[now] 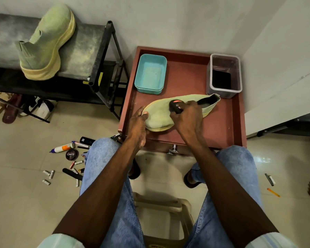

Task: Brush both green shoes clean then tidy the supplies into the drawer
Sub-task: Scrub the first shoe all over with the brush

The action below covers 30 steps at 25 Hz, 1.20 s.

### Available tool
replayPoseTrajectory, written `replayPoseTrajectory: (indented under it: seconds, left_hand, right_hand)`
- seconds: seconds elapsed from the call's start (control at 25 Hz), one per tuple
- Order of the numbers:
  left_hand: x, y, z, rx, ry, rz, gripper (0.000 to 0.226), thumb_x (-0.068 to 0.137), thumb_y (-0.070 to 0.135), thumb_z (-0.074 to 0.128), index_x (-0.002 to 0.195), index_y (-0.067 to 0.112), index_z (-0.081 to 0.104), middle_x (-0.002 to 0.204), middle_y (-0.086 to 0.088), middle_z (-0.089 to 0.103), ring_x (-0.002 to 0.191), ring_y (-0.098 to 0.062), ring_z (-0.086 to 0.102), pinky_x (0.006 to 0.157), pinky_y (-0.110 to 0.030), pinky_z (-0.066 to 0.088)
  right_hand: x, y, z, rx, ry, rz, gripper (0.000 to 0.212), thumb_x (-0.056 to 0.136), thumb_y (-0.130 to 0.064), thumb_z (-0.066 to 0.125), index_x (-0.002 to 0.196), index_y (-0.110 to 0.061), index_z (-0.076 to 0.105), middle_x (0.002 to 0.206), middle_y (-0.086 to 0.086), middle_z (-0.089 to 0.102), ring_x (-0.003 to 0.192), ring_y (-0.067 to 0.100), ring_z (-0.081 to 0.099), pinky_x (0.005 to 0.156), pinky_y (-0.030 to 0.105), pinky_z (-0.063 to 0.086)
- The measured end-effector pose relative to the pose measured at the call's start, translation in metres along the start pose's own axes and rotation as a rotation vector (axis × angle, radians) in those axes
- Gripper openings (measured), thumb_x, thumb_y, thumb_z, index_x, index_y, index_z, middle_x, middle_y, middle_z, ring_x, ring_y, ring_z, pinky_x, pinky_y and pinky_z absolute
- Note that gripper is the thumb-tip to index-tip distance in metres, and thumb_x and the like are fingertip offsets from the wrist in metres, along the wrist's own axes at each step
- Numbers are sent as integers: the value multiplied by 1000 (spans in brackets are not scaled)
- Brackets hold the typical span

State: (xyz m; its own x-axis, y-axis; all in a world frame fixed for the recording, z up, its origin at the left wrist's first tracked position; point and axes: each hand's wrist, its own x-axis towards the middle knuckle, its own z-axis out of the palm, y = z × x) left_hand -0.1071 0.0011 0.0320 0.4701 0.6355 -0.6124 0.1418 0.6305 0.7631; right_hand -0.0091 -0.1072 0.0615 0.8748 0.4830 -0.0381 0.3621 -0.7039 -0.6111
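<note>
One green knit shoe point(159, 115) lies on its side in the open reddish-brown drawer point(222, 122), toe to the left and opening to the right. My left hand point(138, 122) grips its toe end. My right hand point(188, 115) holds a black brush point(174, 105) with a red mark and presses it on the shoe's upper. The second green shoe point(47, 43) stands on its heel end on top of the shoe rack at the upper left.
A teal tray point(150, 74) and a clear plastic box point(225, 74) with dark contents sit at the drawer's back. A polish tin point(72, 154), a glue bottle point(63, 148), pens and several small batteries litter the floor on the left. The black rack point(104, 56) stands beside the drawer.
</note>
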Motion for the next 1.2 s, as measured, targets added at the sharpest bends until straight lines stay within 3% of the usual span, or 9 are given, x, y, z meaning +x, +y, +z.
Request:
replayPoseTrajectory:
  seconds: [0.12,0.28,0.44,0.6,0.76,0.92,0.96,1.08,1.2]
  left_hand:
    - [0,2,0,-40,3,-8,40,98,3,45,136,11,54,115,-6,64,95,-19,63,79,-33,54]
    - [1,3,1,-23,12,-25,39,97,5,47,135,13,55,115,-2,63,97,-18,61,75,-31,53]
    - [5,3,-1,-24,6,17,41,95,0,47,135,7,55,124,-10,63,100,-21,63,74,-28,55]
    - [2,3,1,52,-13,46,42,95,3,49,136,12,54,128,-6,61,110,-24,59,90,-42,52]
    - [6,2,-1,66,-9,92,42,95,1,49,137,8,53,130,-12,61,110,-26,61,95,-44,52]
    - [2,3,2,103,-12,93,40,97,5,50,136,14,55,122,2,62,113,-21,57,95,-43,50]
    - [1,2,3,92,-11,96,40,97,5,50,135,14,55,116,4,64,110,-20,58,94,-41,50]
    - [3,0,3,63,-10,95,39,96,1,49,134,10,56,118,-5,67,103,-20,62,93,-41,50]
    - [3,0,1,89,-5,84,39,96,5,51,133,15,58,118,0,65,107,-20,60,90,-42,51]
  right_hand:
    - [-6,-7,2,125,-197,-71,38,72,-25,78,109,-16,74,103,8,72,90,19,65,77,28,49]
    - [13,11,-1,-92,48,58,36,76,-30,67,108,-13,73,104,15,64,94,32,59,82,35,46]
    - [0,-4,9,103,-210,-123,40,73,-22,78,111,-10,72,109,8,68,97,22,63,85,29,48]
    - [19,22,1,-157,117,29,37,79,-27,65,111,-10,69,112,18,60,103,36,55,92,41,45]
    - [9,5,11,140,-119,-95,41,75,-21,76,113,-9,71,115,10,65,101,23,61,89,29,46]
    - [27,29,1,-68,173,96,43,81,-29,64,120,-9,66,121,15,59,109,33,53,94,37,45]
    - [21,22,2,-21,161,113,43,82,-27,66,121,-9,65,123,15,58,110,32,53,95,36,44]
    - [5,-1,16,158,-51,-109,45,78,-22,72,120,-8,67,122,14,61,109,29,58,95,34,46]
    - [27,23,9,-4,121,-26,46,80,-26,64,122,-6,63,124,18,58,112,36,53,97,39,45]
